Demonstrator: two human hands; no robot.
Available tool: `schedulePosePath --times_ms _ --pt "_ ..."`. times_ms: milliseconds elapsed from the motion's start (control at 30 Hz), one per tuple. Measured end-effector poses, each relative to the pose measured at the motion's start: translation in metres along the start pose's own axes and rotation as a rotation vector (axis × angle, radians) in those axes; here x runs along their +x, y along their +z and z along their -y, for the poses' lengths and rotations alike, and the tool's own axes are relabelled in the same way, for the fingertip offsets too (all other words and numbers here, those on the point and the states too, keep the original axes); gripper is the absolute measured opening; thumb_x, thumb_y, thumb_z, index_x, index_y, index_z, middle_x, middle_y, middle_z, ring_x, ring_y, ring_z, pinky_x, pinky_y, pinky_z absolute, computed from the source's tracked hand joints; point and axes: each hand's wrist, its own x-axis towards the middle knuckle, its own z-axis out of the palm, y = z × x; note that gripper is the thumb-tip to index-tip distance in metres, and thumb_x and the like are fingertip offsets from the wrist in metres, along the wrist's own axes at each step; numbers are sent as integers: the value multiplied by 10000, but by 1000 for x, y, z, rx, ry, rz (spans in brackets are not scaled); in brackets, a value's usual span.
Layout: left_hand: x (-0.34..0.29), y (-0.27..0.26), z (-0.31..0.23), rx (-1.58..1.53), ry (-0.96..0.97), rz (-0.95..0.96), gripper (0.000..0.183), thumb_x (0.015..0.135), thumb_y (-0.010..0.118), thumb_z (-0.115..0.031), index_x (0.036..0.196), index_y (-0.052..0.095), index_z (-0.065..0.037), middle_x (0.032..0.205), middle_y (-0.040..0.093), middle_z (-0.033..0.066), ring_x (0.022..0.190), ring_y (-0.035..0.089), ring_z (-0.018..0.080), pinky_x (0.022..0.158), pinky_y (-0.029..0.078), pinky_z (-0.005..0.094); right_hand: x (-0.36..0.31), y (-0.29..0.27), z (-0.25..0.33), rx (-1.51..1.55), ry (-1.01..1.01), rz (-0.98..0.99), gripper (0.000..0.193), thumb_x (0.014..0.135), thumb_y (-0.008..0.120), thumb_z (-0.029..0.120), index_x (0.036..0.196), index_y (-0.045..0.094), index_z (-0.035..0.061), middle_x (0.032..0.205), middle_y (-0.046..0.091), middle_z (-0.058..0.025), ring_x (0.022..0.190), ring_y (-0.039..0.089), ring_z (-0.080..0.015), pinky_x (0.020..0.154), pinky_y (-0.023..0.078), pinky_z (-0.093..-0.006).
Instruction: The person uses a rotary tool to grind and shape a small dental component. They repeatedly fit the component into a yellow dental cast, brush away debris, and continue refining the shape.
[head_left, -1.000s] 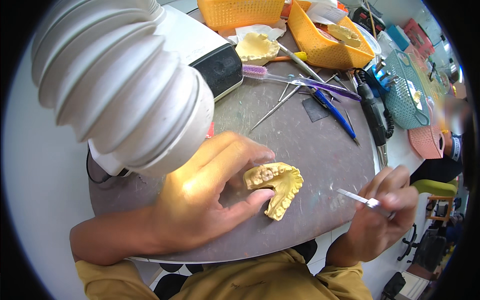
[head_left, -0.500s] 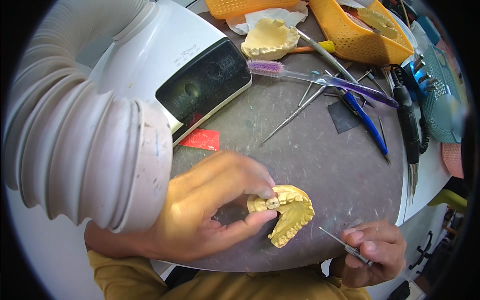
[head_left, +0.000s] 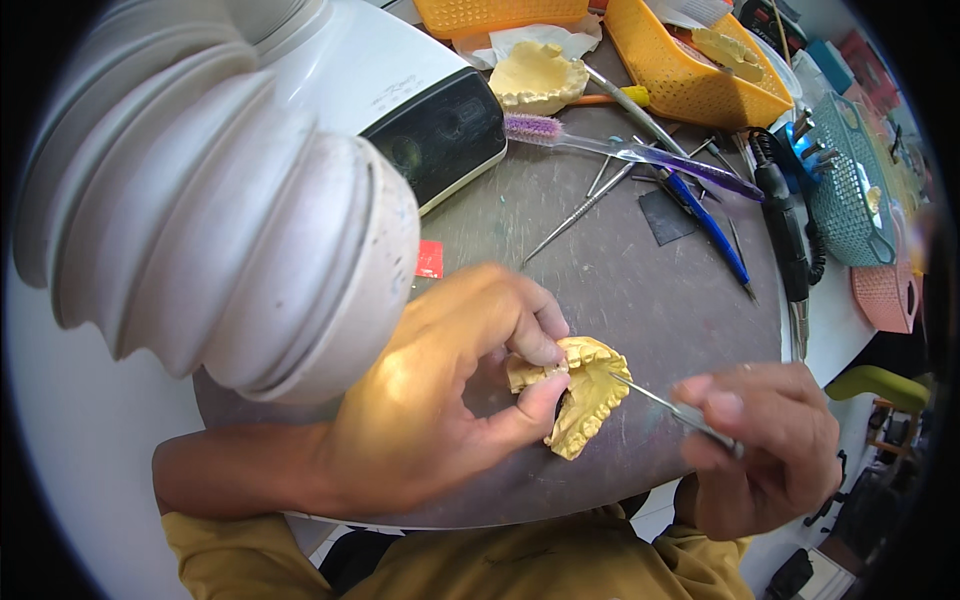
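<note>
Thumb and fingers of my left hand (head_left: 440, 385) are closed in a pinch on a yellow plaster dental model (head_left: 588, 408), a horseshoe-shaped arch with its teeth showing. A small pale tooth lies between the fingertips, mostly covered by them. My right hand (head_left: 770, 440), slightly blurred, grips a slim metal dental instrument (head_left: 655, 400) between thumb and fingers. Its thin tip points left and overlaps the inner side of the arch; whether it touches the plaster I cannot tell.
A wide ribbed white hose (head_left: 230, 250) hangs close above my left forearm. Behind the hands are a purple toothbrush (head_left: 640, 152), a blue pen-like tool (head_left: 715, 235), metal instruments and another plaster model (head_left: 538, 80). Yellow baskets (head_left: 690, 70) stand farther back, a black handpiece (head_left: 785, 225) at right.
My right hand has moved up and brought the instrument's tip left over the model. The left hand and model sit slightly higher in view, and the model is tilted differently.
</note>
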Motion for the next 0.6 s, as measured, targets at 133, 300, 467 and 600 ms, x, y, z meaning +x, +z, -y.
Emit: schedulePosePath --times_ms 133,300,467,600 --pt "-5 3 2 -30 0 -53 205 786 803 21 893 629 1 1010 686 127 751 630 116 638 515 249 4 12 -1 -91 -2 15 245 774 854 102 938 712 -11 826 743 -135 747 693 -202 668 518 -281" --pt "-5 6 2 -56 -8 -73 202 789 799 24 885 624 -10 1007 684 111 705 581 86 604 490 232 6 20 -1 -131 -15 16 265 713 864 -2 941 732 -31 832 753 -138 724 723 -222 648 561 -292" --pt "-6 6 4 -26 12 -90 201 794 795 29 888 622 -12 988 675 97 695 569 81 593 484 230 8 22 0 -160 -31 33 280 697 864 -48 946 737 -30 845 760 -139 719 740 -231 640 587 -297" --pt "-6 6 3 -19 13 -88 202 798 795 27 893 621 -12 987 672 92 705 570 83 597 485 232 7 22 0 -177 -32 36 280 699 867 -39 947 739 -25 849 760 -140 717 739 -228 635 586 -296"
